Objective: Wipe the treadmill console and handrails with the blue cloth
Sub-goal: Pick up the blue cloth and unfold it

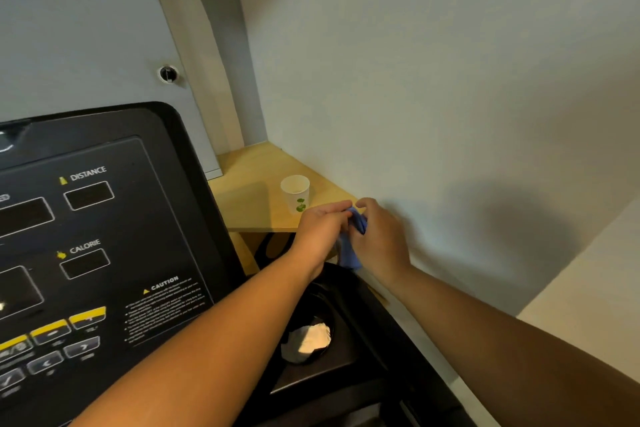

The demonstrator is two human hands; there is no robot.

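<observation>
Now both my left hand (322, 224) and right hand (377, 236) pinch the blue cloth (351, 243), bunched above the wooden shelf's (249, 177) front edge; I'd fold it flat before wiping the console (104, 218).

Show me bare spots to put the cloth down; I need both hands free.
The wooden shelf is bare between the console and the paper cup. Crowded: the cup holder holds a crumpled tissue, and both hands bunch the blue cloth beside the cup.
</observation>
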